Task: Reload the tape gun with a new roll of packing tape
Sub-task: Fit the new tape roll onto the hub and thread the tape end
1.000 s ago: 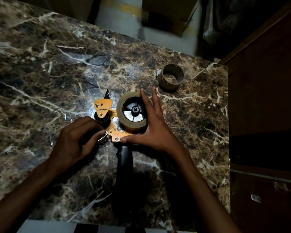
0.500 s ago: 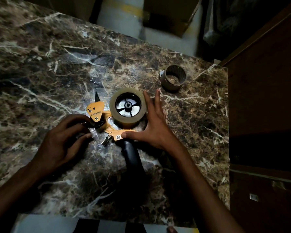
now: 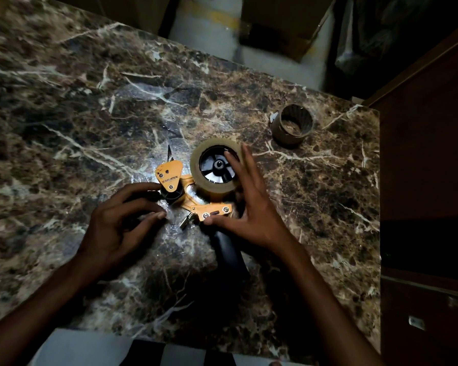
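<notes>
The tape gun [image 3: 193, 204] lies flat on the marble table [image 3: 90, 114], its orange frame up and its black handle [image 3: 230, 254] pointing toward me. A new roll of packing tape [image 3: 196, 165] sits on the gun's black hub. My right hand [image 3: 251, 207] spans the gun, thumb on the frame's lower plate and fingers over the roll's right side. My left hand [image 3: 117, 225] curls beside the black roller [image 3: 171, 198], index finger and thumb tips close to it. A glossy patch lies between those fingers; I cannot tell whether it is tape.
An empty cardboard tape core [image 3: 292, 125] stands upright at the table's far right. The table's right edge meets dark wooden cabinets [image 3: 423, 180]. Cardboard boxes [image 3: 283, 22] stand on the floor beyond the far edge.
The gun's handle has swung from straight toward me to slanting lower right. My right fingers have slid further over the roll. My left hand stays by the roller.
</notes>
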The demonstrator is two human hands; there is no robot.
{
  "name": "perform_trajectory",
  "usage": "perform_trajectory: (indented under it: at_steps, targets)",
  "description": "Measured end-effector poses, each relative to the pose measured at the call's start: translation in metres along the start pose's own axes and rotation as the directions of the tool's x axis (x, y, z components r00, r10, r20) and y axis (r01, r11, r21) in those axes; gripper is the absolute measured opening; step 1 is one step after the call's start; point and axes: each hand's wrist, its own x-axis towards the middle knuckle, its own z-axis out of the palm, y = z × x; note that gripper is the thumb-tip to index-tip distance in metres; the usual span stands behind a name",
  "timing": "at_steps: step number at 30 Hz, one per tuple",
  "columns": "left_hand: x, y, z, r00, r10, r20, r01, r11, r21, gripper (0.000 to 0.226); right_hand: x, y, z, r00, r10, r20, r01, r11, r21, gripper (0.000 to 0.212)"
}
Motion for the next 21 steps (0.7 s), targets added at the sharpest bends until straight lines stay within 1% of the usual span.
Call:
perform_trajectory:
  at_steps: [2, 5, 7, 10, 11, 14, 18, 20, 21]
  targets:
    - [0.0, -0.002, 0.0, 1.0, 0.0, -0.026, 0.0, 1.0, 0.006, 0.019, 0.006, -0.002, 0.003, 1.0, -0.008, 0.006, 0.008, 1.0, -0.007, 0.123]
    - [-0.002, -0.001, 0.003, 0.997, -0.023, -0.072, 0.02, 0.999, -0.036, 0.013, 0.013, -0.001, 0.004, 0.999, -0.007, 0.032, 0.007, 1.0, -0.019, 0.126]
    - [-0.003, 0.0, 0.006, 0.994, -0.053, -0.098, 0.045, 0.996, -0.082, 0.013, 0.012, 0.0, 0.005, 1.0, -0.007, 0.027, 0.007, 1.0, -0.004, 0.127]
    - [-0.003, 0.002, 0.009, 0.986, -0.119, -0.117, 0.104, 0.986, -0.129, 0.006, 0.008, 0.001, 0.008, 1.0, 0.018, 0.012, -0.019, 0.999, 0.042, 0.126]
    - [-0.003, 0.003, 0.01, 0.982, -0.146, -0.121, 0.127, 0.98, -0.153, 0.009, 0.007, 0.001, 0.009, 1.0, 0.023, 0.004, -0.023, 0.998, 0.053, 0.125]
    - [0.004, 0.004, 0.012, 0.977, -0.191, -0.097, 0.167, 0.963, -0.213, 0.016, 0.009, 0.002, 0.011, 0.999, 0.034, -0.015, -0.033, 0.997, 0.074, 0.125]
    - [0.018, -0.006, 0.012, 0.979, -0.192, -0.062, 0.17, 0.951, -0.257, 0.003, 0.019, 0.003, 0.012, 0.998, 0.036, -0.057, -0.03, 0.995, 0.099, 0.121]
    - [0.028, -0.009, 0.015, 0.979, -0.196, -0.052, 0.176, 0.95, -0.257, 0.009, 0.027, 0.001, 0.01, 0.996, 0.043, -0.075, -0.039, 0.997, 0.061, 0.118]
    - [0.032, -0.009, 0.015, 0.981, -0.189, -0.043, 0.174, 0.954, -0.243, 0.012, 0.031, 0.001, 0.008, 0.997, 0.036, -0.07, -0.037, 0.999, -0.013, 0.115]
